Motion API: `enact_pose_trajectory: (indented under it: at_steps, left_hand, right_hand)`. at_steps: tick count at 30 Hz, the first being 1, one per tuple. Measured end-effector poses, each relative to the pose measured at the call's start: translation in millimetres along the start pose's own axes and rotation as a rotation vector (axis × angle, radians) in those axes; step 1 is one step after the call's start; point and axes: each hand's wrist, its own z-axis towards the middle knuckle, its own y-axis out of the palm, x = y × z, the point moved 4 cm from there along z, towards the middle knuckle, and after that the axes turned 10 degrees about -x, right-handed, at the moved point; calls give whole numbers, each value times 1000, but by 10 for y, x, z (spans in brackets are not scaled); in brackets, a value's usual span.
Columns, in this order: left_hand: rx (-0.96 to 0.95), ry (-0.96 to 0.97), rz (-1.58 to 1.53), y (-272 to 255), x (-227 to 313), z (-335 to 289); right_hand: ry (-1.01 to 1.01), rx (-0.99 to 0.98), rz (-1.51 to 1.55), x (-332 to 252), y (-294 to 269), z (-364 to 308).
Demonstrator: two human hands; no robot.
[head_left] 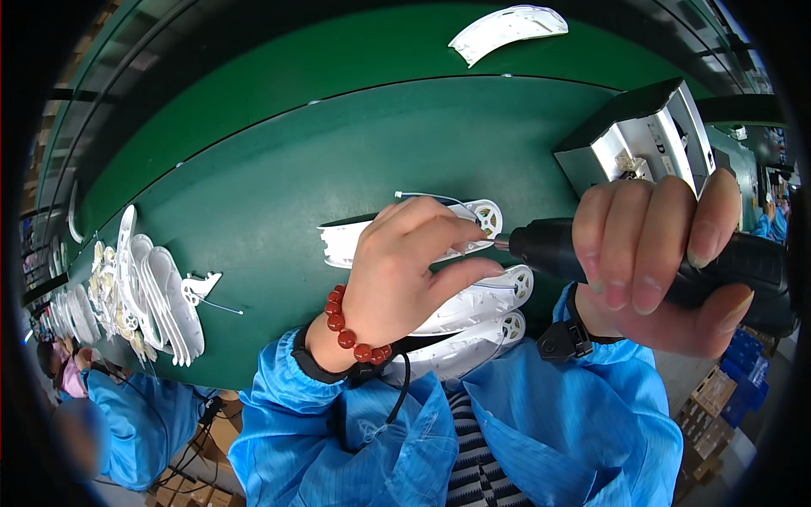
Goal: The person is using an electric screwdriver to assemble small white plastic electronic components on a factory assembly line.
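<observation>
A white curved plastic shell [340,246] lies at the middle of the green bench, with a spoked round end [486,218] at its right and a thin wire [427,196] along its far edge. My left hand [405,262] is closed over the shell; its thumb and forefinger come close to the round end. My right hand [650,253] grips a black electric screwdriver [543,247] held level, pointing left. Its metal bit [502,242] reaches the shell's round end beside my left fingertips. Whether a screw sits under the bit is hidden. Nearer me lie more white shells [486,297], partly under my left wrist.
A silver and black metal box [621,139] stands at the right back. Stacked white shells [160,296] and a small white part with a wire [196,287] are at the left. One curved white piece [511,32] lies beyond the bench seam. Another person's blue sleeve [139,422] shows lower left.
</observation>
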Motion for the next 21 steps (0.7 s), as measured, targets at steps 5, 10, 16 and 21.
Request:
enact_pose_trajectory:
  at_steps: [5,10,16,21]
  left_hand:
    - [-55,-83,-111,30,-24,-13]
    - [-24,-35,-77,17,-17,-10]
    - [-12,4,-53,13,-15,-14]
    - [-46,49,64,-10,21,-18]
  right_hand:
    - [1,-1,10,10,9,-2]
    - [8,-32,2,19,13,6]
    - [11,-8,26,12,18,0]
    - [17,22,96,19,21,-6]
